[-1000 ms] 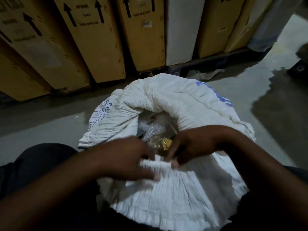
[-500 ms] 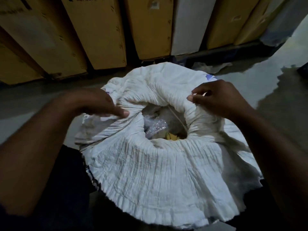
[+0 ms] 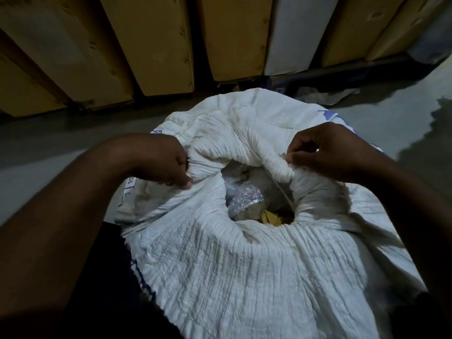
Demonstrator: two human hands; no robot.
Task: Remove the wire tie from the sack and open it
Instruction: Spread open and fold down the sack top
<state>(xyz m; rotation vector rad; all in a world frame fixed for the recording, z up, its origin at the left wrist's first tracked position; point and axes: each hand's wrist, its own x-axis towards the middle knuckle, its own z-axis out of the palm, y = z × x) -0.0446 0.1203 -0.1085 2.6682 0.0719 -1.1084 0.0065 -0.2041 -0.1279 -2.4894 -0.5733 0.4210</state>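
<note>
A white woven sack (image 3: pixel 244 265) stands on the floor right in front of me, its crinkled mouth folded outward around a round opening. My left hand (image 3: pixel 163 165) grips the left side of the rim with closed fingers. My right hand (image 3: pixel 322 152) pinches the bunched rim on the right side. Inside the opening lie clear plastic packets (image 3: pixel 244 196) and yellow pieces (image 3: pixel 271 218). I see no wire tie anywhere.
Tall brown cartons (image 3: pixel 151 45) and one white carton (image 3: pixel 293 33) lean in a row along the back. The grey concrete floor (image 3: pixel 61 148) runs left and right of the sack. A crumpled plastic scrap (image 3: pixel 325 95) lies behind the sack. My dark-clothed legs flank it.
Both hands left the near edge of the mouth and moved apart to the left and right rim. They now grip the fabric, and the opening is wider.
</note>
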